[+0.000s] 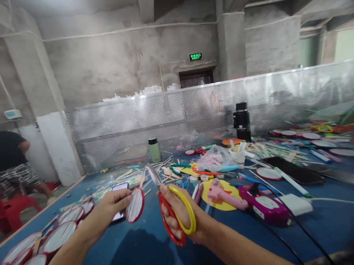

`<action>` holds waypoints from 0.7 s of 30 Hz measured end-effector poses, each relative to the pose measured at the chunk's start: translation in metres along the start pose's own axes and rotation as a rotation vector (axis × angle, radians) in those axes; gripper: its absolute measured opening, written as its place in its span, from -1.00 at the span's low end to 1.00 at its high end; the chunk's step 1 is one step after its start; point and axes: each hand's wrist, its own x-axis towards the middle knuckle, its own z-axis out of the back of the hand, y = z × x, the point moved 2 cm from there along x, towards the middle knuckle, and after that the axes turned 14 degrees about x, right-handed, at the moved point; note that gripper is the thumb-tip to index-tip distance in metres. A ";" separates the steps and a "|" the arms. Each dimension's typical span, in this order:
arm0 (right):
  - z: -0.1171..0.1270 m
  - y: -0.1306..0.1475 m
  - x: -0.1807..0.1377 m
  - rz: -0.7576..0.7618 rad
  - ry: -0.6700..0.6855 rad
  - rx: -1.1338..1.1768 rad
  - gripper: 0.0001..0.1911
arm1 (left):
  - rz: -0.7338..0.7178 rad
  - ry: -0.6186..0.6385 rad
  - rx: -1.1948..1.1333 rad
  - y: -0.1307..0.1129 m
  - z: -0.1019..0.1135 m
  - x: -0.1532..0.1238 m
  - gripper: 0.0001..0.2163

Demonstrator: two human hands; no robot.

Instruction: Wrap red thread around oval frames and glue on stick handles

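Note:
My left hand (113,206) pinches the edge of a small white disc with a red rim (135,205). Thin pinkish strips cross its face, and a narrow stick rises from its top. Wrapped around a pair of scissors (177,215) with one red and one yellow handle, my right hand (180,206) is just to the right of the disc. The blades point up and away, apart from the disc. Behind my left hand a phone (121,186) with a lit screen lies partly hidden on the blue table (141,245).
Similar red-rimmed discs (59,237) lie at the left edge. A pink glue gun (225,195), a purple device with cables (264,204) and a dark phone (292,170) are on the right. Loose sticks, a green bottle (154,150) and a black flask (242,122) stand before a perforated metal screen (121,123).

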 end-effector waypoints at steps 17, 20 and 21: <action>0.015 0.002 0.010 0.025 -0.167 -0.074 -0.47 | 0.055 -0.149 0.211 -0.017 0.000 0.012 -0.72; 0.016 -0.001 0.013 0.045 -0.163 -0.138 -0.52 | 0.051 -0.179 0.184 -0.016 -0.003 0.016 -0.75; 0.017 -0.002 0.014 0.047 -0.165 -0.157 -0.55 | 0.044 -0.190 0.162 -0.015 -0.004 0.016 -0.76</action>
